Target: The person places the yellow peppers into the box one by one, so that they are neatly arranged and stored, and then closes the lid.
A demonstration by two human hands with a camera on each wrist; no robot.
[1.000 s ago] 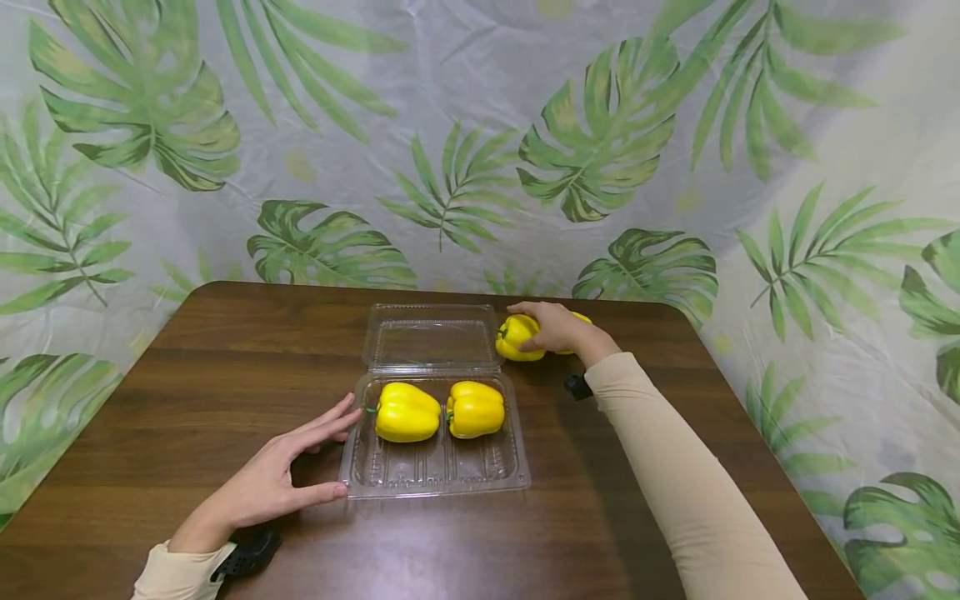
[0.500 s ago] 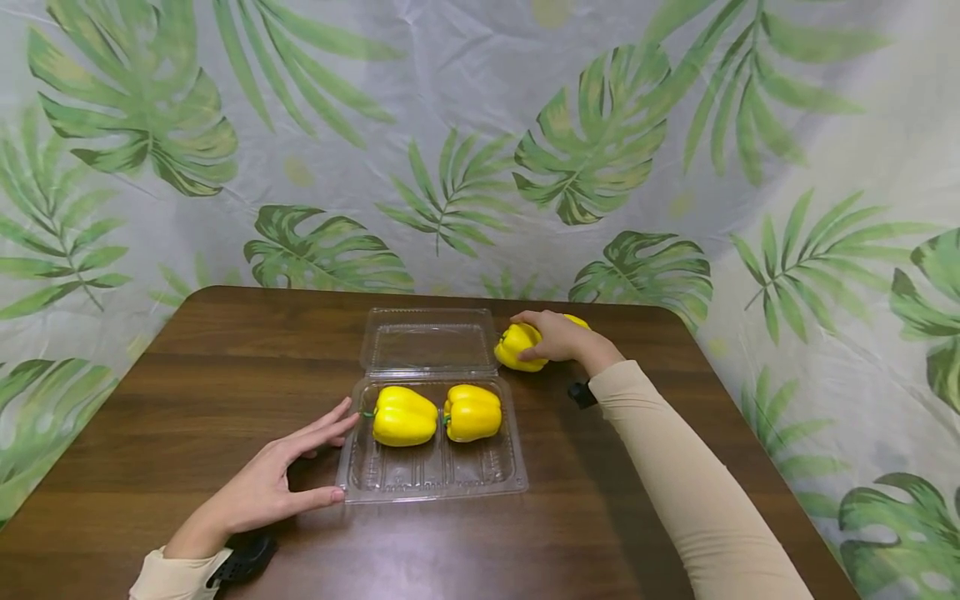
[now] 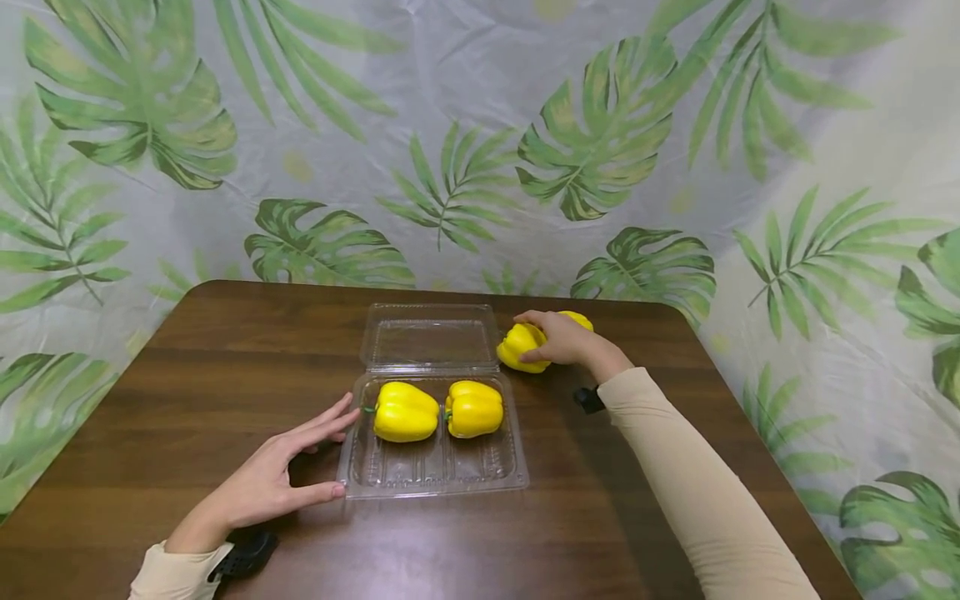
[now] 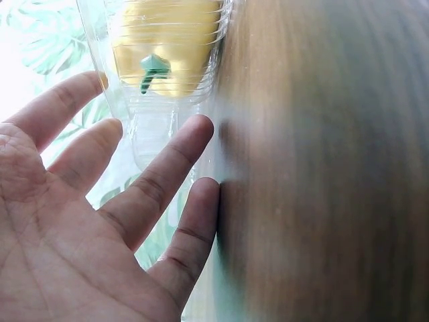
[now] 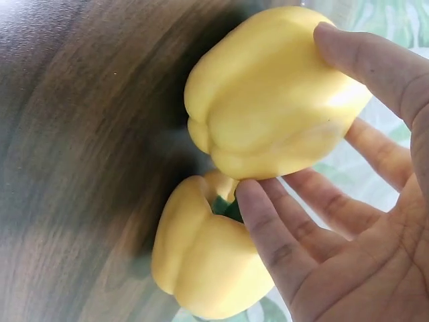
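At the table's far right, my right hand (image 3: 566, 339) grips a yellow bell pepper (image 3: 521, 347), thumb on one side and fingers on the other. Partly behind that hand lies another yellow bell pepper (image 5: 211, 251), its green stem facing the gripped one in the right wrist view. Two more yellow bell peppers, a left one (image 3: 406, 412) and a right one (image 3: 475, 409), lie side by side in the clear plastic container (image 3: 480, 482). Along the container's left edge rests my left hand (image 3: 262, 487), fingers extended and thumb at the near corner.
The container's hinged lid (image 3: 431, 337) lies folded back flat on the brown wooden table (image 3: 225, 375). Behind the table hangs a leaf-patterned curtain (image 3: 465, 125). The lid's right edge is close to the gripped pepper.
My right hand has drawn slightly back toward me and to the right, and the pepper in it has turned a little. The left hand and the container have stayed in place.
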